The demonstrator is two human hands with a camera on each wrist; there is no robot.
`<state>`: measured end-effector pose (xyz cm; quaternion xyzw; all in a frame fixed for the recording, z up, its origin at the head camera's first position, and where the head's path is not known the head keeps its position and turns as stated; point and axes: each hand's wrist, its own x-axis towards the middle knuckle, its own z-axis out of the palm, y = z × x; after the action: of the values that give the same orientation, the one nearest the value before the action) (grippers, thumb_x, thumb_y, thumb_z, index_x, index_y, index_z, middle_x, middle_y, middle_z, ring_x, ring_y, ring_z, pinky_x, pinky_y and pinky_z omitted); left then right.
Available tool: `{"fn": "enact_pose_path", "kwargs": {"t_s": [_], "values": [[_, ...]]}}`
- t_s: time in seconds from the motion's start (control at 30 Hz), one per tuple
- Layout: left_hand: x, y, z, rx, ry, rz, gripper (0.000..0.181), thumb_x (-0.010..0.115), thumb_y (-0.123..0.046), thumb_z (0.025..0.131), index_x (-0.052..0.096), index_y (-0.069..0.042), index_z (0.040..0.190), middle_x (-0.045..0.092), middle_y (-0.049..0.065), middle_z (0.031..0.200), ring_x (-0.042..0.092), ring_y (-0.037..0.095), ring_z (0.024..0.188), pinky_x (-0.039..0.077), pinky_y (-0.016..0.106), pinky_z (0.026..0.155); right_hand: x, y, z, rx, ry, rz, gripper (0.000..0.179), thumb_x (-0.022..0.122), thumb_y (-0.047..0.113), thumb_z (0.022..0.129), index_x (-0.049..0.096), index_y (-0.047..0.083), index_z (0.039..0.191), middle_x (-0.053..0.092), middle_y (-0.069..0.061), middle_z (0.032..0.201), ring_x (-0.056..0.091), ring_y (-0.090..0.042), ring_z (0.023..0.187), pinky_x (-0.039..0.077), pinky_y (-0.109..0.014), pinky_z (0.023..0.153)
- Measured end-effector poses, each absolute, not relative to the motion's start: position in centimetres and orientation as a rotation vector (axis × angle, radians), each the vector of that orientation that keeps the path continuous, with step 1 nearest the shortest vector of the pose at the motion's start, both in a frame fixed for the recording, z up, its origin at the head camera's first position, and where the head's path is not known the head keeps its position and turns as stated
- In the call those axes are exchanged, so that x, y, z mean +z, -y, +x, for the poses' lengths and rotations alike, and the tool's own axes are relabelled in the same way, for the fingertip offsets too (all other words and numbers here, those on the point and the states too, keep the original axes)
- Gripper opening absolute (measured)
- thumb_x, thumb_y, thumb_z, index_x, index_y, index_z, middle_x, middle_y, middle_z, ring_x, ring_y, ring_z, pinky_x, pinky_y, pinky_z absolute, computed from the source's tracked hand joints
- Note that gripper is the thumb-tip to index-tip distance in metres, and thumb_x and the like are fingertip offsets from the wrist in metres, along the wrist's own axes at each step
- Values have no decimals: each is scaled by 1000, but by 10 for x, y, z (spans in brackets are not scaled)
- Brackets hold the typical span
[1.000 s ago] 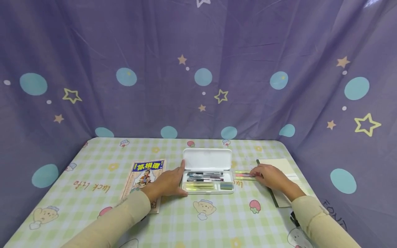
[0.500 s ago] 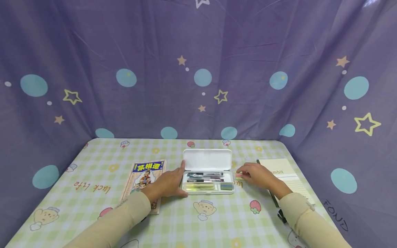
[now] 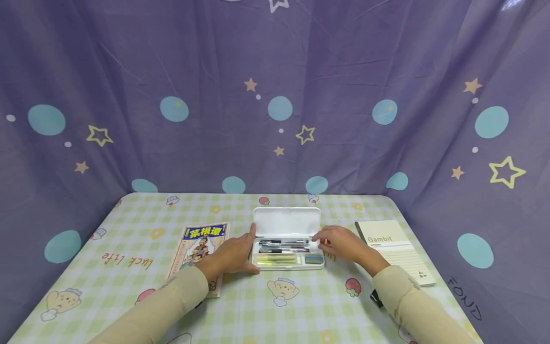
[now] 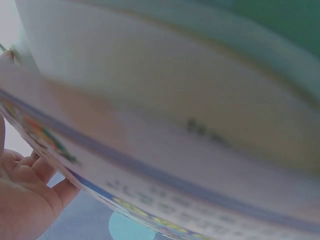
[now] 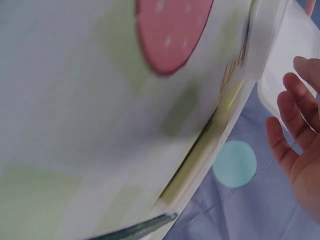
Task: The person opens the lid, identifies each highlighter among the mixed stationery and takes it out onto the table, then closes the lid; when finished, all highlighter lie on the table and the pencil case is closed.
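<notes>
1. Pencil case, lid raised, pens inside: midway between the tabletop's left and right edges.
2. Left hand: fingers spread, touching its left end.
3. Right hand: fingers apart, at its right end.

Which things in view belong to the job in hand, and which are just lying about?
Seemingly in the job:
- white pencil case, lid open
- dark pens inside it
- left hand at its left end
- right hand at its right end

Probably just lying about:
- illustrated book
- Gambit notebook
</notes>
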<state>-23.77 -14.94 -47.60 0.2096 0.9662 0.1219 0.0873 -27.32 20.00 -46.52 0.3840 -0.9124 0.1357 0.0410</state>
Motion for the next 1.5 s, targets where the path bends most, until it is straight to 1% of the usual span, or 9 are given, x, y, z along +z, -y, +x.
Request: {"fn": "enact_pose_path", "kwargs": {"t_s": [0.1, 0.27, 0.43, 0.67, 0.77, 0.87, 1.0, 1.23, 1.5], "values": [[-475, 150, -237, 377, -2878, 625, 137, 87, -59, 71, 3, -1, 163, 44, 21, 158, 60, 39, 129, 48, 46, 114, -465, -191, -271, 417, 2790, 1211, 22, 75, 17, 92, 78, 18, 114, 73, 5, 98, 59, -2, 78, 53, -23, 67], [-475, 149, -237, 385, -2877, 617, 138, 87, -59, 71, 3, -2, 163, 44, 20, 158, 61, 39, 127, 48, 46, 113, -466, -173, -268, 388, 2747, 1299, 20, 75, 19, 92, 78, 20, 112, 73, 7, 95, 62, -5, 80, 55, -25, 71], [-476, 149, -238, 371, -2874, 617, 139, 86, -61, 70, 2, -3, 163, 45, 20, 158, 62, 38, 127, 48, 46, 113, -469, -157, -264, 342, 2721, 1374, 21, 72, 20, 94, 77, 21, 115, 74, 7, 101, 66, -7, 87, 58, -26, 76], [-475, 149, -238, 380, -2869, 605, 138, 86, -60, 71, 2, -3, 164, 44, 19, 158, 61, 38, 128, 48, 47, 114, -469, -141, -261, 310, 2717, 1417, 22, 73, 25, 95, 76, 22, 116, 68, 10, 89, 57, -2, 78, 53, -22, 69], [-475, 149, -238, 376, -2867, 608, 137, 86, -60, 72, 2, -3, 164, 44, 20, 158, 61, 38, 128, 48, 47, 114, -469, -136, -261, 272, 2707, 1423, 22, 72, 27, 96, 76, 24, 117, 69, 10, 90, 58, -2, 79, 54, -22, 69], [-475, 149, -238, 373, -2864, 607, 137, 86, -61, 72, 2, -3, 164, 44, 19, 158, 61, 38, 128, 48, 46, 114, -471, -132, -261, 241, 2710, 1425, 21, 71, 29, 96, 77, 27, 116, 72, 10, 94, 63, -4, 83, 56, -23, 71], [-476, 149, -238, 369, -2862, 600, 137, 85, -61, 71, 2, -4, 164, 44, 19, 158, 61, 38, 127, 48, 46, 113, -474, -129, -260, 219, 2723, 1423, 21, 72, 29, 95, 78, 29, 115, 72, 11, 98, 66, -3, 86, 56, -21, 71], [-476, 149, -239, 364, -2870, 606, 137, 85, -61, 72, 2, -3, 164, 44, 20, 158, 61, 38, 128, 48, 46, 114, -476, -127, -259, 208, 2721, 1411, 20, 74, 29, 93, 78, 30, 113, 71, 13, 95, 63, 0, 82, 55, -18, 69], [-475, 150, -239, 368, -2875, 621, 138, 86, -61, 71, 2, -2, 163, 47, 21, 156, 63, 38, 125, 49, 46, 112, -475, -125, -259, 207, 2686, 1446, 19, 74, 29, 94, 78, 28, 112, 69, 12, 89, 59, 1, 76, 51, -17, 64]]}}
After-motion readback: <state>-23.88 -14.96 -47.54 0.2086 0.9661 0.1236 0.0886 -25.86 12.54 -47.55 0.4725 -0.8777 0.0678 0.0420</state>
